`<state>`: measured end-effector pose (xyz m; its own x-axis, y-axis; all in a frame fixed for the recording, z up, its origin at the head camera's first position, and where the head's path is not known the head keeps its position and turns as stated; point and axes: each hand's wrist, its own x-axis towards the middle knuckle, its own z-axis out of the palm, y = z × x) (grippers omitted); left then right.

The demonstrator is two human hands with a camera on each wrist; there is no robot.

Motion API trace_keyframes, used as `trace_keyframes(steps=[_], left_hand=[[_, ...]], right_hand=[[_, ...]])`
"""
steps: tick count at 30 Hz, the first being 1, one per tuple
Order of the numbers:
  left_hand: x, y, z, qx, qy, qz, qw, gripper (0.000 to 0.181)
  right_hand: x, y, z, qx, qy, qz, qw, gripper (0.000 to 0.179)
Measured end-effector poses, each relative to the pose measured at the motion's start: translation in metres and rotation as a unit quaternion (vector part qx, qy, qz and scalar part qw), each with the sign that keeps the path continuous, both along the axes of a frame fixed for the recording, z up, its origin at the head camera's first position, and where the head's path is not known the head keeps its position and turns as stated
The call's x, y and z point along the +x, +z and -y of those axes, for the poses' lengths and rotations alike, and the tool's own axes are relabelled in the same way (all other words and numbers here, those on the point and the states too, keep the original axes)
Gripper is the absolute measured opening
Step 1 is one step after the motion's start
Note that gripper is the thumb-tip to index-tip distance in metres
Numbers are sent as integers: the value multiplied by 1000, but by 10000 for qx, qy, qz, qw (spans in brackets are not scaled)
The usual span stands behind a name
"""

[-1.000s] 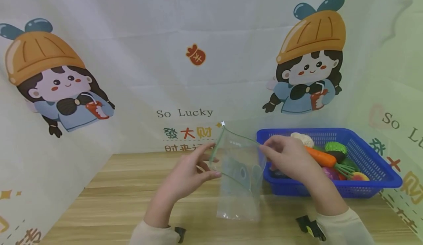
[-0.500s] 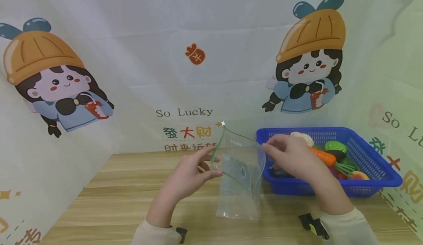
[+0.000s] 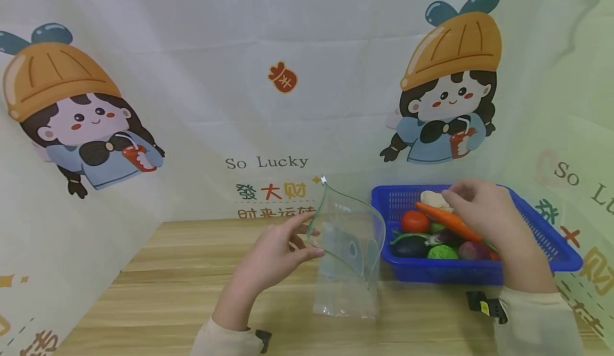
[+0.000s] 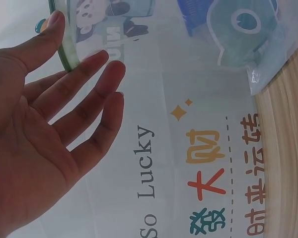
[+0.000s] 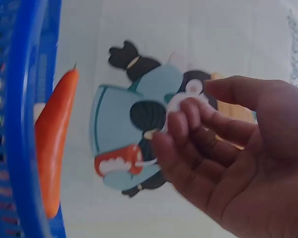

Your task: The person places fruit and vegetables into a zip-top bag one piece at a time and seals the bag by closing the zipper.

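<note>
A clear zip bag with a green rim stands upright on the table, its mouth spread wide. My left hand curls around the bag's left side, thumb at the front of the rim and fingers behind. In the left wrist view the green rim runs by the thumb and index fingertips. My right hand hovers over the basket, fingers loosely bent and holding nothing. Beneath it an orange carrot lies across the other vegetables; the right wrist view shows the carrot apart from the hand.
The blue basket sits right of the bag and holds a tomato, an eggplant, a green vegetable and more. A printed cloth hangs behind the wooden table.
My right hand has let go of the bag's right rim and moved right, over the basket, uncovering the tomato and eggplant. The left hand and bag stay nearly in place.
</note>
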<state>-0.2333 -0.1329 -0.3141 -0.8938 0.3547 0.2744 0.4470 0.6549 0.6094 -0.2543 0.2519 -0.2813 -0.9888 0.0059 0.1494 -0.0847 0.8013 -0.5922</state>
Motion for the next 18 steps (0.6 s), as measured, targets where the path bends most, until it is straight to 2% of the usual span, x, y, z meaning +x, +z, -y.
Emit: trace_keyframes(steps=[3, 6, 10, 15, 18], left_hand=[[0, 0, 0, -38, 15, -9, 10000, 75], [0, 0, 0, -24, 16, 4, 10000, 75], [0, 0, -1, -15, -12, -8, 10000, 74], [0, 0, -1, -34, -16, -60, 10000, 73], [1, 1, -1, -71, 10, -51, 10000, 74]], right_hand=[[-6, -7, -12, -390, 127, 888, 9952, 63], [-12, -15, -20, -129, 386, 1431, 9889, 64], [-19, -24, -30, 884, 611, 1104, 9881, 56], [-23, -32, -36, 989, 596, 953, 9887, 55], [-24, -36, -39, 871, 525, 1024, 9895, 54]])
